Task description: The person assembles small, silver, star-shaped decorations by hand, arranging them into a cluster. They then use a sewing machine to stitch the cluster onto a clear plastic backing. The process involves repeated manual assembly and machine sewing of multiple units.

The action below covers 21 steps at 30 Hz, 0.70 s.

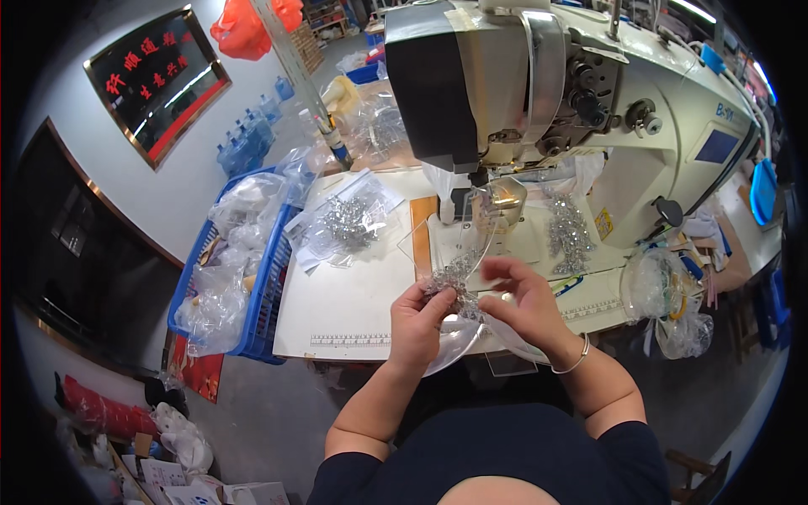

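My left hand (418, 324) is closed, thumb and fingers pinching the near end of a bunch of small silver glittering pieces (459, 271). What exact kind of trimming they are I cannot make out. Just to the right, my right hand (528, 305) has its fingers bent and apart from the thumb, with nothing visible in it. Both hands are in front of a large industrial sewing machine (690, 97), below its needle area. One loose heap of silver pieces (570, 231) lies on the machine bed, and another pile (349, 220) lies on white plastic bags to the left.
A blue basket (273, 278) full of plastic bags stands against the table's left end. Printed rulers (352, 340) run along the front edge of the white tabletop (316, 307). Clear bags (669, 290) hang at the right, and a metal pole (295, 71) rises behind the table.
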Tool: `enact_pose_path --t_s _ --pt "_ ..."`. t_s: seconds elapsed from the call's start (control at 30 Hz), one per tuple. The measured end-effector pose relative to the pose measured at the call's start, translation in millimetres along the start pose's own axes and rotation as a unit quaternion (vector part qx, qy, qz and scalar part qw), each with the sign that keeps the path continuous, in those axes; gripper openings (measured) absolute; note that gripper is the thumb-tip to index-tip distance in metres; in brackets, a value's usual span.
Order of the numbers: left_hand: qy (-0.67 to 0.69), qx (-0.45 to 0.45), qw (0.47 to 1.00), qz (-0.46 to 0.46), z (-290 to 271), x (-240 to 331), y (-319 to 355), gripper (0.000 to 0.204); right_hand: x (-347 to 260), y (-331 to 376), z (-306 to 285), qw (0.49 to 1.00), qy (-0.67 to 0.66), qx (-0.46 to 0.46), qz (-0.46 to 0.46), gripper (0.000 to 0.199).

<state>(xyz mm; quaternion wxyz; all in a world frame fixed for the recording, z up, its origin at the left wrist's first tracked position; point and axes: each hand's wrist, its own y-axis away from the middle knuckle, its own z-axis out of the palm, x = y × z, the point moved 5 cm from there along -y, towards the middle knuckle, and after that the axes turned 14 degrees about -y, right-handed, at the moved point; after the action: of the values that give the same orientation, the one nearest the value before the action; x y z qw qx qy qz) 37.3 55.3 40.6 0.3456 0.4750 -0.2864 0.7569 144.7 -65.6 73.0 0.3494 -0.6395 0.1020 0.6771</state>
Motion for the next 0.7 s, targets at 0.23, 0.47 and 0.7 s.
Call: enact_pose_path --t_s 0.23,0.47,0.7 --pt "0.104 0.046 0.992 -0.050 1.7 -31.2 22.4 0.018 21.8 -0.3 5.9 0.953 -0.214 -0.074 0.202 0.025" --pt "0.223 0.011 0.969 -0.103 4.1 -47.5 32.7 0.035 4.5 -27.6 -4.1 0.902 -0.119 -0.305 0.280 0.037" --pt "0.280 -0.001 0.956 -0.091 -2.1 -71.2 29.4 0.037 -24.7 -53.4 -20.7 0.882 0.214 -0.370 0.198 0.037"
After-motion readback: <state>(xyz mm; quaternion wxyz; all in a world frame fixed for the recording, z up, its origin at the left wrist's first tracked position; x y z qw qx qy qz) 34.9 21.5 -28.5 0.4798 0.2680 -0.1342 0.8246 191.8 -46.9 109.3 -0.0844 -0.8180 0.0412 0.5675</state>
